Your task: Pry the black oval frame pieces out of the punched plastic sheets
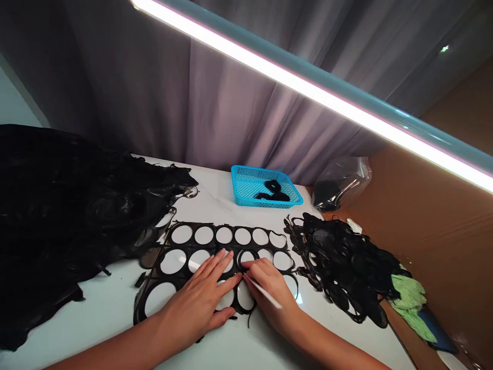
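White tabletop [210, 190] before grey curtains [227, 108] bears perforated sheeting [214, 245].

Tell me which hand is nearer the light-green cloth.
Right. The right hand, holding a thin white tool, is left of the light-green cloth, apart from it; the left hand lies farther left, on the black perforated sheet.

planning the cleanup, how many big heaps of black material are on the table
2: a larger heap at the left, running out of frame, and a smaller heap right of the holed black sheet. Others may be hidden behind them.
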`<state>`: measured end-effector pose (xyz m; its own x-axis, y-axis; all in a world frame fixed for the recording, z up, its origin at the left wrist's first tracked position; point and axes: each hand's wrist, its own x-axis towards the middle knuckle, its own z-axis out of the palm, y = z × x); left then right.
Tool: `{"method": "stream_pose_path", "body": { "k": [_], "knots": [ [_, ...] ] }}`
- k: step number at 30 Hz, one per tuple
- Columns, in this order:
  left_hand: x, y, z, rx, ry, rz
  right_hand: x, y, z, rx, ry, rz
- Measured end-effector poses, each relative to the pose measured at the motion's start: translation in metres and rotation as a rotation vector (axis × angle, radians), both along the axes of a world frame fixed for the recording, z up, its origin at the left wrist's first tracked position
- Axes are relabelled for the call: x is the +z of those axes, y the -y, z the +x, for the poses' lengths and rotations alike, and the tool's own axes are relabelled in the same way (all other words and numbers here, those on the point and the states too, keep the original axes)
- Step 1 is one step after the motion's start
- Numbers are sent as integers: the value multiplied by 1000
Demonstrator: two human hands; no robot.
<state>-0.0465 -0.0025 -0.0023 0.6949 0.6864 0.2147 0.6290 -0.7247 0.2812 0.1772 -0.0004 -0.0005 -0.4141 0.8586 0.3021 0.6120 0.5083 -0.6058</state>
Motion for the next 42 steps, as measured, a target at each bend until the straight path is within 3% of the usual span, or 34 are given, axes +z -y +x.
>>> {"method": "stream_pose_path", "body": {
  "k": [5,10,14,17,21,25,28,31,36,39,42],
  "knots": [
    [3,-1,0,-4,-16,1,-2,-11,5,-20,82,93],
    [-2,-1,-2,-16,10,-12,23,-64,43,-319,-5,198],
    [-5,-1,-3,-15,27,-18,36,-92,69,-490,-229,98],
    [2,-1,-5,-19,6,-41,37,-93,68,-519,-586,-101],
    [13,-4,-6,-21,-13,-84,37,-76,50,-372,-1130,-606],
    [25,-14,-4,30,-7,-132,35,-58,34,-328,-1422,-985],
    [34,-22,-1,60,-20,-156,33,-46,28,-328,-1553,-1143],
    [36,-29,3,76,-12,-133,35,-32,23,-281,-1667,-1182],
    [18,-32,8,31,18,-33,60,-22,21,-177,-1744,-1172],
    [11,-29,10,-17,21,6,74,-35,24,-259,-1800,-1068],
    [10,-26,10,-24,19,11,71,-55,23,-325,-1788,-1013]
  ]
}}
